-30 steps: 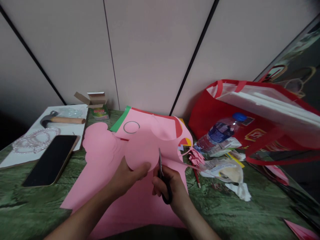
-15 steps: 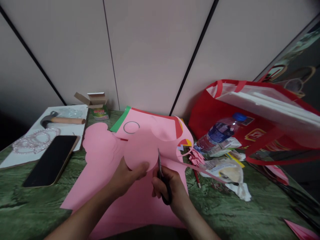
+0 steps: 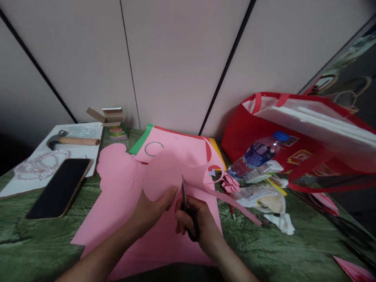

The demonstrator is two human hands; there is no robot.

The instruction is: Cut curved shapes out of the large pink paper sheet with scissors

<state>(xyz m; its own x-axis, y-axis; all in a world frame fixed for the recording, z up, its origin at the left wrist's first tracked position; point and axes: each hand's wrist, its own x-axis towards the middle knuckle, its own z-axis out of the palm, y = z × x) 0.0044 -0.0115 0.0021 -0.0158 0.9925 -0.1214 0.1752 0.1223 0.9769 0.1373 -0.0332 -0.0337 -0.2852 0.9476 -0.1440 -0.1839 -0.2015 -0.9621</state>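
Thin pink paper sheet (image 3: 164,172) held above the green table (image 3: 38,239), mid-cut

Light and floppy, so the left hand (image 3: 151,209) pinches its rounded edge close to the blades; the right hand (image 3: 195,223) grips black-handled scissors (image 3: 188,213); a curling offcut strip (image 3: 232,199) trails toward a plastic bottle (image 3: 255,154)

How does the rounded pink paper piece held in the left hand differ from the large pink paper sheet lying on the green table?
The rounded pink paper piece is lifted, pinched by the left hand; the large pink paper sheet lies flat on the green table. The piece is smaller, with a curved edge at the scissors in the right hand; the sheet's near-left edge is straight. Both are plain pink.
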